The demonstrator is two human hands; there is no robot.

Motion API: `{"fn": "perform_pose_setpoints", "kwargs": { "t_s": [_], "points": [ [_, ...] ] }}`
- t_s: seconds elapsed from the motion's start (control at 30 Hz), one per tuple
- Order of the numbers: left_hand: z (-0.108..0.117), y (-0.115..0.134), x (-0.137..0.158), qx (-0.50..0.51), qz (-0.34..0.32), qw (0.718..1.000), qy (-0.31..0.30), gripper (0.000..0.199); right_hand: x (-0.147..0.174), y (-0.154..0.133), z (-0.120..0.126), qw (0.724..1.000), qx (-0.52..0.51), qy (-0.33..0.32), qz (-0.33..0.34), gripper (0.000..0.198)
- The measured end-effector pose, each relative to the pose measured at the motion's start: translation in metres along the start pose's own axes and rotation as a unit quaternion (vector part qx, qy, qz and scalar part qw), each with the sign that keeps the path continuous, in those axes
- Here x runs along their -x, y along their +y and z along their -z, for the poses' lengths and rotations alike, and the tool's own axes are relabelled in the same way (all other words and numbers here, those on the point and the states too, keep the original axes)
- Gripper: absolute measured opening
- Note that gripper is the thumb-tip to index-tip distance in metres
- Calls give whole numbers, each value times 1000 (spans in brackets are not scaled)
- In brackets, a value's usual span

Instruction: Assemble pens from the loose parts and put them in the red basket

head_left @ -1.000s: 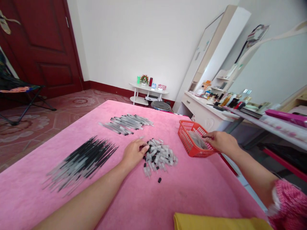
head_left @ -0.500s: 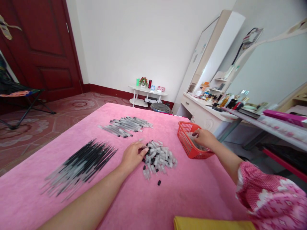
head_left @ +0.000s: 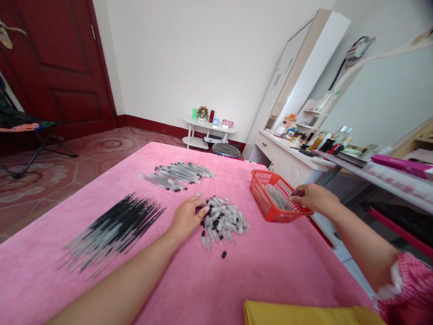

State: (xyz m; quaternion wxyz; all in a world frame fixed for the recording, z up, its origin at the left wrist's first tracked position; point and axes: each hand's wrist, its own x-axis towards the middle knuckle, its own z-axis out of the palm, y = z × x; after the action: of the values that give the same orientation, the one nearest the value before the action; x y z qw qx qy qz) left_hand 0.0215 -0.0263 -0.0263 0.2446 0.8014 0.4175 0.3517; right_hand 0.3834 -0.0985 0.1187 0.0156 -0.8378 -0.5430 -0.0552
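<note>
Orange plastic basket (head_left: 261, 198) at the right side of the pink cloth (head_left: 287, 271), with slim pale tubes (head_left: 278, 197) lying inside; right hand (head_left: 314, 197) over the basket's right end, thumb and fingertips drawn close to one another beside the tubes; cannot tell whether pinching one or nothing; left hand (head_left: 187, 218) resting at the left edge of a heap of small clear and black pieces (head_left: 226, 220), fingers loosely curled, thumb at the heap; cannot tell whether gripping any piece; tubes probably very light, stiff and smooth, apt to slide over one another, best taken by a pinch around the middle; small pieces likely hard and light too, liable to skid, best held by the sides; lone black piece (head_left: 223, 254) apart, nearer than the heap; black refills (head_left: 117, 230) spread to the left, thin, perhaps bendable, safer gripped away from the tips; clear barrels (head_left: 181, 175) with black ends beyond, likely rigid and slick; no brand, label or writing readable on any of these; bottles (head_left: 316, 142) and magenta box (head_left: 402, 166) at far right too small or blurred for lettering
</note>
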Motion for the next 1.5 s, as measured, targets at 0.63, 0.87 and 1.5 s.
{"fn": "perform_pose_setpoints", "kwargs": {
  "t_s": [0.63, 0.87, 1.5],
  "points": [
    [3, 4, 1, -21, 8, 1000, 4, 18, 61, -58, -66, 956, -162, 194, 148, 36],
    [1, 4, 1, -30, 20, 999, 4, 18, 46, -64, -71, 949, -160, 218, 166, 32],
    [3, 6, 0, -10, 15, 1000, 10, 14, 56, -99, -101, 858, -164, 402, 273, 20]
  ]
}}
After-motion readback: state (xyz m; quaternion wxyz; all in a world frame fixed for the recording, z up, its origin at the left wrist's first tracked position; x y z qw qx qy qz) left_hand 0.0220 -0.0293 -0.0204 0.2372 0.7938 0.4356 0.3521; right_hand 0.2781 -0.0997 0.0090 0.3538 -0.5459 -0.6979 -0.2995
